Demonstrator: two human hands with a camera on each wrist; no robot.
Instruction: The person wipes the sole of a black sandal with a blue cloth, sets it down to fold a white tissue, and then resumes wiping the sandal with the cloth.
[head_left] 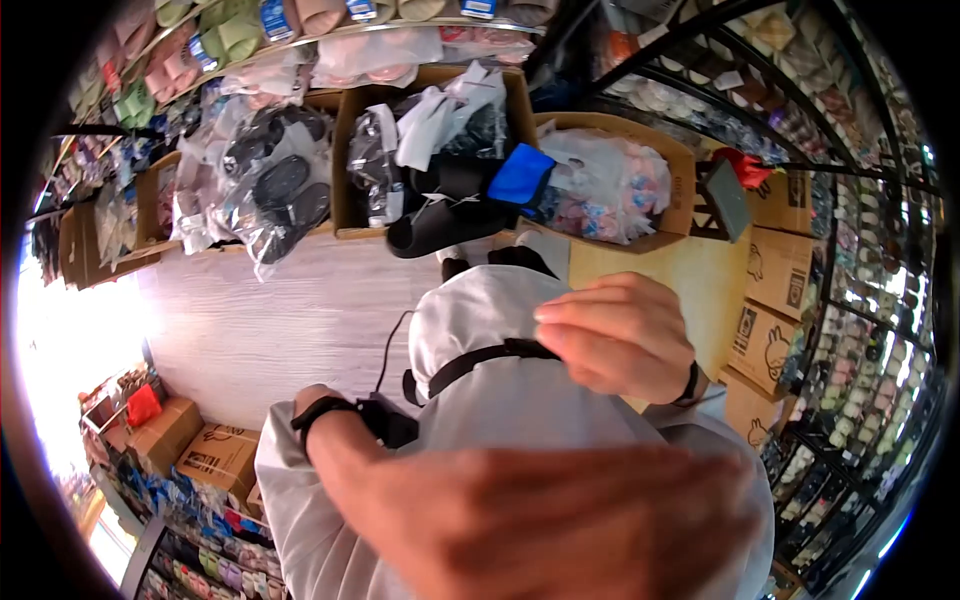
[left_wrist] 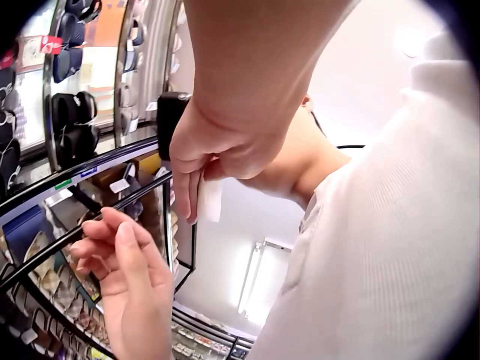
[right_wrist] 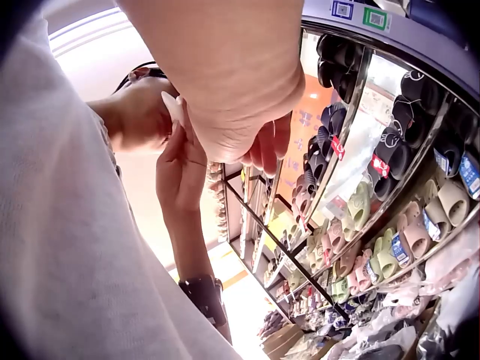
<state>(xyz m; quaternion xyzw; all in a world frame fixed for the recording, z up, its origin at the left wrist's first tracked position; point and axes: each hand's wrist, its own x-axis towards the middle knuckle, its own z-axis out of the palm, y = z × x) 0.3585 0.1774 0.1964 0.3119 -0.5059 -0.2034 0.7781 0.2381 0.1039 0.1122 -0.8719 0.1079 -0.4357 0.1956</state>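
Left wrist: left hand (left_wrist: 229, 146) with white slip (left_wrist: 211, 201) pinched, right hand (left_wrist: 135, 281) empty, fingers loosely bent.

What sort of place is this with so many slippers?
It looks like a shoe shop, probably: slippers stand in long rows, bagged slippers lie heaped together, and cardboard cartons are stacked at one side.

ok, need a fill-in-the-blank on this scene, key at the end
1. In the left wrist view, the left hand holds a thin strip coloured ____.
2. In that view, the right hand holds ____.
3. In the head view, the right wrist's band is coloured ____.
4. There, the black slides lie to the ____ of the blue item.

Missing words: white; nothing; black; left.
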